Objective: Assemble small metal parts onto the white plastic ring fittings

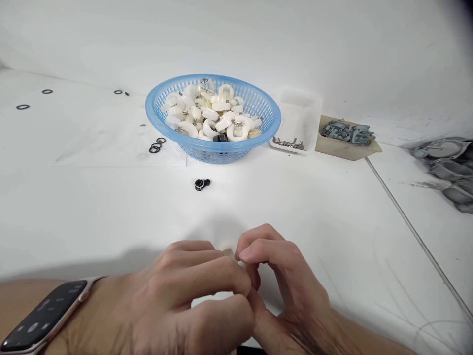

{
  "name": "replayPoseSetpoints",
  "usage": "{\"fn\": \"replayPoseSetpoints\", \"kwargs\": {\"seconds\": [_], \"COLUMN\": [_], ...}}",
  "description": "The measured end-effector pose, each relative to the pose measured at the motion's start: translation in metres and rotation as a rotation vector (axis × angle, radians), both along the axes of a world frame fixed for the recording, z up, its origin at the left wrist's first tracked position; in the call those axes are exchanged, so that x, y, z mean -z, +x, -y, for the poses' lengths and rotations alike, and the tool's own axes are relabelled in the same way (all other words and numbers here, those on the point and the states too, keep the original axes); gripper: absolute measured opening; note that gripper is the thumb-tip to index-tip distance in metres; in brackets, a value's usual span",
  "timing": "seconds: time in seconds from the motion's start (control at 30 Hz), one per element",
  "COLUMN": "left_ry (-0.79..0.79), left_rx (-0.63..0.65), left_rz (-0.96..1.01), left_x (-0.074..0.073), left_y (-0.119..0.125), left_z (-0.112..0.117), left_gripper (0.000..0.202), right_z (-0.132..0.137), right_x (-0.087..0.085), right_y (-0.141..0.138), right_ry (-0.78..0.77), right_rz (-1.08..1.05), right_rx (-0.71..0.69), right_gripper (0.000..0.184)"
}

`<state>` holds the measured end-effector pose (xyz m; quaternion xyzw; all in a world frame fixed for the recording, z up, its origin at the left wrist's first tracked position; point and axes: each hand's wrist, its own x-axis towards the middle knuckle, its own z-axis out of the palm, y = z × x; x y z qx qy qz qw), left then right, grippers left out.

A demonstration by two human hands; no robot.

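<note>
My left hand (192, 291) and my right hand (281, 276) meet at the near edge of the white table (332, 212), fingers curled together. Between the fingertips a small pale part (229, 252) peeks out; most of it is hidden. A dark smartwatch (44, 315) sits on my left wrist. Farther back stands a blue basket (162, 118) full of white plastic rings and parts (214, 116). A small black ring piece (201, 184) lies between the basket and my hands.
Black O-rings (155, 145) lie left of the basket, others (22, 106) at far left. A clear tray with small metal pins (291, 143) and a cardboard tray of grey metal parts (347, 132) stand right. Grey metal castings (447, 162) sit far right.
</note>
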<state>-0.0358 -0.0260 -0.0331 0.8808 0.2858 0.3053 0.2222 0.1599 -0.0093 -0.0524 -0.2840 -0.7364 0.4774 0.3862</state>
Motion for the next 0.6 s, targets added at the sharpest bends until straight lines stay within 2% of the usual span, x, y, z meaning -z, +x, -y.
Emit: {"fn": "replayPoseSetpoints", "kwargs": {"seconds": [0.1,0.2,0.5,0.6], "left_ry": [0.004,0.014,0.022,0.023], "left_rx": [-0.013,0.063,0.07,0.051], "left_rz": [0.001,-0.028,-0.093,-0.09], "left_x": [0.0011,0.0005,-0.002,-0.0005], "left_y": [-0.0006,-0.002,-0.0018,-0.0012], "left_z": [0.0011,-0.0001,-0.0002,0.0], "left_gripper": [0.014,0.013,0.012,0.012], "right_z": [0.0011,0.0019,-0.0024,-0.0001], "right_x": [0.0016,0.0017,-0.0029,-0.0003], "right_y": [0.0,-0.001,0.001,-0.0006], "right_ry": [0.004,-0.002,-0.01,0.023], "right_rz": [-0.017,-0.026,0.023,0.04], "right_rx": [-0.014,-0.006,-0.07,-0.015], "right_gripper": [0.057,0.056,0.06,0.061]}}
